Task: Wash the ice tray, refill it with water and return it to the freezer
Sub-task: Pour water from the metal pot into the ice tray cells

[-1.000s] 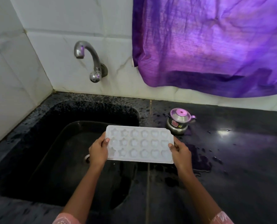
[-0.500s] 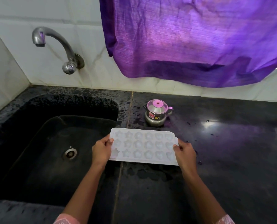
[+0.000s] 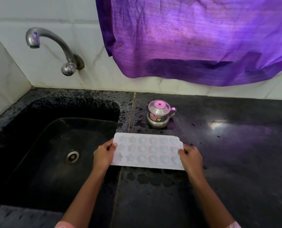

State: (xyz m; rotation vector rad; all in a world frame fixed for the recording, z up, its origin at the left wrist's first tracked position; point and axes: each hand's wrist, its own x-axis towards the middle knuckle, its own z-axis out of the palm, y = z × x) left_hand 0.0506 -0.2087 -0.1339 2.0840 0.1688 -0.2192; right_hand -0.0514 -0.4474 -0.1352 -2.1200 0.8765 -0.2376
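A white ice tray (image 3: 147, 151) with star- and heart-shaped cells is held level just above the black counter, right of the sink. My left hand (image 3: 104, 155) grips its left end, thumb on top. My right hand (image 3: 191, 157) grips its right end the same way. The cells look glossy, as if filled with water. The metal tap (image 3: 54, 45) sticks out of the tiled wall above the black sink (image 3: 43, 145), and no water runs from it.
A small steel pot with a pink lid (image 3: 159, 114) stands on the wet counter (image 3: 227, 162) just behind the tray. A purple curtain (image 3: 194, 38) hangs over the wall at the upper right. Water spots lie under the tray.
Both hands have carried the tray rightward from over the sink's edge to above the counter. The view has shifted with them.
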